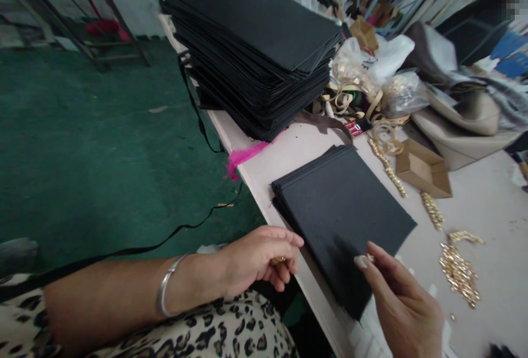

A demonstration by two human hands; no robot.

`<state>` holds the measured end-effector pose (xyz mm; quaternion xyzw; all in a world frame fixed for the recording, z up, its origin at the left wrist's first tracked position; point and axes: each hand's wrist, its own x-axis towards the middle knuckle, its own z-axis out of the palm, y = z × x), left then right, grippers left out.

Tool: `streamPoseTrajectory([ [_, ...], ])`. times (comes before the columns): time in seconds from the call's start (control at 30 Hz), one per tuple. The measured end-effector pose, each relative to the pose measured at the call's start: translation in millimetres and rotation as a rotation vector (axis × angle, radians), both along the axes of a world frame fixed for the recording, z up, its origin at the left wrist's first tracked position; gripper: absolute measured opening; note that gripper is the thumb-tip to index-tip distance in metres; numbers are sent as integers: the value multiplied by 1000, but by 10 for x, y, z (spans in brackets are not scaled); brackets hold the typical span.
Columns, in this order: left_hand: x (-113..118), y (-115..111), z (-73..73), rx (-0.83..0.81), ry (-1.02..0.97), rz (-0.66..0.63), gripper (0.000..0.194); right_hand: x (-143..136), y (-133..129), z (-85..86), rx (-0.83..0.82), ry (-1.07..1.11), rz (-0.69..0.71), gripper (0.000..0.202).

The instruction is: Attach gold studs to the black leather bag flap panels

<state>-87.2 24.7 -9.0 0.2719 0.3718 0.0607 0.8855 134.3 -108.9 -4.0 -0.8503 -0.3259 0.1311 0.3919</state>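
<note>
While the left hand (258,259) curls shut around a small gold fitting (278,260) at the near table edge, the right hand (402,303) pinches another tiny gold piece (370,258) between thumb and forefinger, over the near corner of a small stack of black sheets (344,209). Just right of that stack lies a heap of gold hardware (458,273) on the pale table (487,204). Farther off sit an open cardboard box (423,170) and a tall pile of black sheets (256,44).

I see black sheets (344,209) on a pale tabletop (487,204), gold chain pieces (458,273), a green floor (94,149), leopard-print fabric (214,333), and a pink scrap (243,155).
</note>
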Motion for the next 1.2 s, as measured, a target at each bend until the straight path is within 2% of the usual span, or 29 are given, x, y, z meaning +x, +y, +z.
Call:
streamPoseTrajectory([
  [0.1, -20, -34, 12, 72, 65, -21, 55, -18, -6, -87, 43, 28, -48, 49],
  [0.2, -5, -42, 48, 99, 78, -31, 57, -104, 49, -191, 234, 51, -127, 43],
  [0.3, 4, -79, 101, 44, 37, -2, 60, -164, 93, -270, 391, 31, -192, 35],
  [0.37, 8, -113, 121, 5, 9, 26, 62, -182, 102, -293, 414, 27, -219, 34],
  [0.47, 42, -85, 113, 6, 4, 91, 60, -201, 131, -286, 358, 60, -239, 38],
  [0.57, 148, 152, 88, 102, -7, 137, 60, -223, 249, -243, 270, 104, -128, 42],
  [0.67, 292, 526, 80, 240, 6, 165, 57, -195, 471, -173, 240, 153, 79, 44],
  [0.77, 357, 770, 92, 299, 29, 202, 49, -56, 734, -89, 198, -63, 261, 36],
  [0.87, 313, 746, 92, 337, 58, 186, 42, 142, 965, -48, 99, -402, 352, 32],
  [0.93, 267, 652, 74, 362, 73, 153, 41, 228, 1062, -72, 39, -480, 361, 33],
  [1.0, 233, 577, 48, 392, 90, 130, 42, 238, 1086, -125, 26, -447, 368, 32],
  [1.1, 194, 547, 15, 453, 122, 127, 45, 142, 975, -198, 73, -330, 423, 29],
  [1.2, 149, 550, 3, 515, 149, 105, 33, 28, 777, -203, 106, -211, 504, 25],
])
